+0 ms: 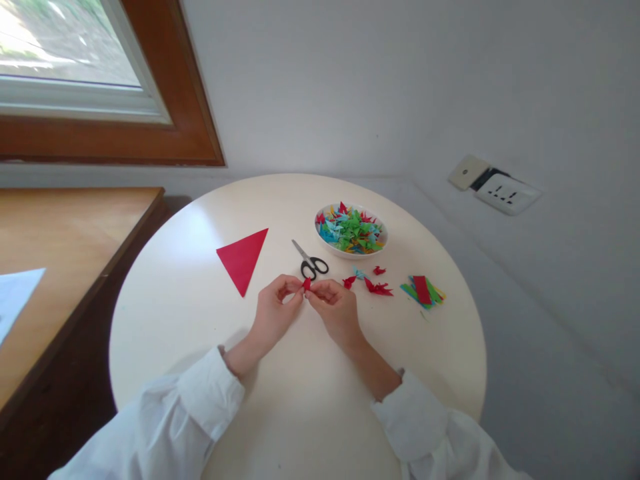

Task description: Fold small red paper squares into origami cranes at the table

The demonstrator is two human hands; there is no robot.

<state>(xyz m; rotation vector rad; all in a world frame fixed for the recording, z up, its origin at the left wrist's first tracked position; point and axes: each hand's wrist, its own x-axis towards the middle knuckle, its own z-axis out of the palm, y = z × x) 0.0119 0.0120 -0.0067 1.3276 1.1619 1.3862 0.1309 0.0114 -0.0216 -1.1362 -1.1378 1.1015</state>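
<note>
Between my fingertips is a small folded piece of red paper. My left hand pinches it from the left, and my right hand pinches it from the right. Both hands are closed, partly hiding the fold. Just beyond them lie scissors with black handles, blades pointing away to the left. Several small folded paper cranes in red and light blue, such as one red crane, rest to the right of my right hand. A red paper triangle lies flat beyond my left hand.
A white bowl full of colourful folded paper pieces stands at the back of the round white table. Paper strips are piled at the right. A wooden surface adjoins on the left, and a wall socket is at right.
</note>
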